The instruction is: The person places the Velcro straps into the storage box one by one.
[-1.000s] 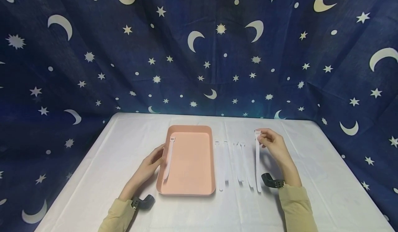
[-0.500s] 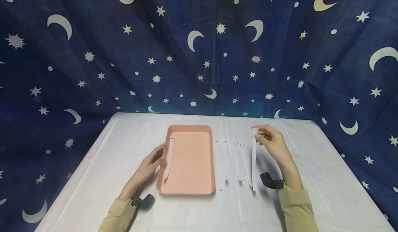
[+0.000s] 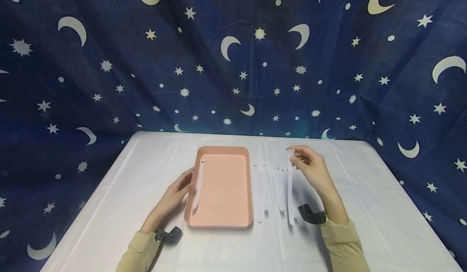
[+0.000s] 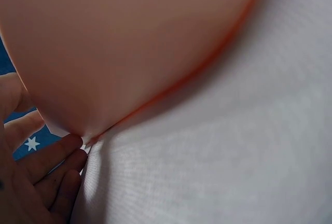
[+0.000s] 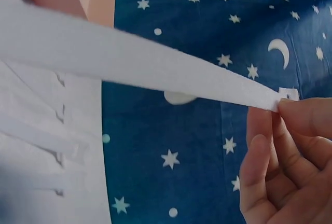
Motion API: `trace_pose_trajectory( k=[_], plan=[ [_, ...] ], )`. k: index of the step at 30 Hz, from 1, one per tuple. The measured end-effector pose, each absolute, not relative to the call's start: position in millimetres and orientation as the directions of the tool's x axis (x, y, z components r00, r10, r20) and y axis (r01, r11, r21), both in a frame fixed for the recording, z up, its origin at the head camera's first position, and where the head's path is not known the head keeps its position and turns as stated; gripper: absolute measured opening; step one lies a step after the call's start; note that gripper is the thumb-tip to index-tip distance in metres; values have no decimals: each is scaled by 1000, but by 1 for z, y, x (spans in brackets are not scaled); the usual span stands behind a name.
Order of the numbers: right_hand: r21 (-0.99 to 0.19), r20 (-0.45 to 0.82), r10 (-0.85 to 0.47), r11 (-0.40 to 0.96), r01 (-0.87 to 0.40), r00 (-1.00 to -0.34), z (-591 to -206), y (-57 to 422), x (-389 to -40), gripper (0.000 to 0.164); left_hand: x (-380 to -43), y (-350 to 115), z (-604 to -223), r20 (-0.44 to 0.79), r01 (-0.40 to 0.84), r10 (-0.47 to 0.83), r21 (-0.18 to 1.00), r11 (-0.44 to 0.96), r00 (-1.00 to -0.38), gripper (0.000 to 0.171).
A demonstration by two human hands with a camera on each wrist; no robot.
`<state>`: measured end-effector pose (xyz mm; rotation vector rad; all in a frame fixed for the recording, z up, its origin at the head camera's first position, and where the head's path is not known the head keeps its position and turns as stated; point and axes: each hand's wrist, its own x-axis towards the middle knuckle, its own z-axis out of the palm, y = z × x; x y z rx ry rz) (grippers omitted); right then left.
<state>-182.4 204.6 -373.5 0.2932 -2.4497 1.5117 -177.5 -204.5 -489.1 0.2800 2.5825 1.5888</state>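
My right hand (image 3: 310, 164) pinches the slotted end of a white hook-and-loop cable tie (image 3: 290, 191) between thumb and fingers. The tie hangs down over the right side of a row of similar white ties (image 3: 257, 195) on the table. In the right wrist view, its flat band (image 5: 140, 60) stretches across from the fingertips. My left hand (image 3: 176, 191) rests against the left side of a pink tray (image 3: 224, 225), fingers touching its outer wall (image 4: 114, 53) in the left wrist view. One white tie (image 3: 198, 185) lies lengthwise inside the tray, along its left side.
A white cloth (image 3: 372, 223) covers the table. Behind it hangs a dark blue curtain (image 3: 204, 53) with moons and stars. Dark wrist devices (image 3: 311, 214) sit at both cuffs. The row of ties lies just right of the tray.
My right hand has moved left with the hanging tie, bringing it over the right end of the row. The left hand and the tray have stayed in place.
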Motion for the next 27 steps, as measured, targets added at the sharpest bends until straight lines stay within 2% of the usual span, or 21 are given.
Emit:
trace_pose_trajectory(
  k=[8, 27],
  plan=[
    [-848, 333, -58, 417, -326, -941, -374, 186, -186, 24, -178, -205, -488, 19, 109, 210, 896, 430, -978, 56],
    [-896, 269, -98, 339, -286, -958, -350, 137, -203, 26, -179, -205, -491, -12, 76, 203, 904, 421, -979, 56]
  ],
)
